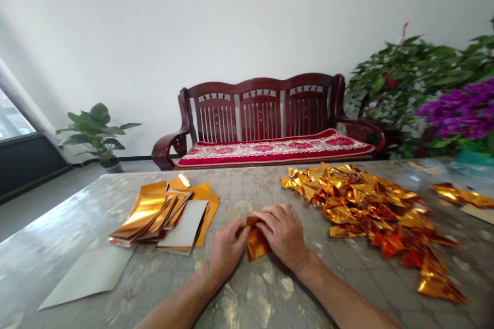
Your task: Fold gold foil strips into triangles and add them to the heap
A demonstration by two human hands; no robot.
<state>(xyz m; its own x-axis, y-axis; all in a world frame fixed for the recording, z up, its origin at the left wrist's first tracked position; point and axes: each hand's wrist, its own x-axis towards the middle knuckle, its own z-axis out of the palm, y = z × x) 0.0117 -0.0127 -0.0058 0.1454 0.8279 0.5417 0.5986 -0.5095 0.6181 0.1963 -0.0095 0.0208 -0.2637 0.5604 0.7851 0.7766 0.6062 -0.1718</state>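
Both hands meet over the middle of the table around a small folded sheet of gold foil paper (258, 244). My left hand (227, 244) pinches its upper left edge between thumb and fingers. From the other side, my right hand (283, 234) grips the upper right part, its curled fingers covering that corner. To the left lies a loose stack of gold foil paper sheets (148, 212), some with the pale back turned up. Many folded gold foil pieces (358, 200) are heaped on the right, crumpled-looking and pointed.
A single pale sheet (90, 272) lies at the left on the patterned table cover (247, 298). Beyond the table stands a dark red wooden bench (258, 113) with a floral cushion. Clear plastic (424, 169) and purple flowers (459, 108) are at the right; a potted plant (100, 131) stands far left.
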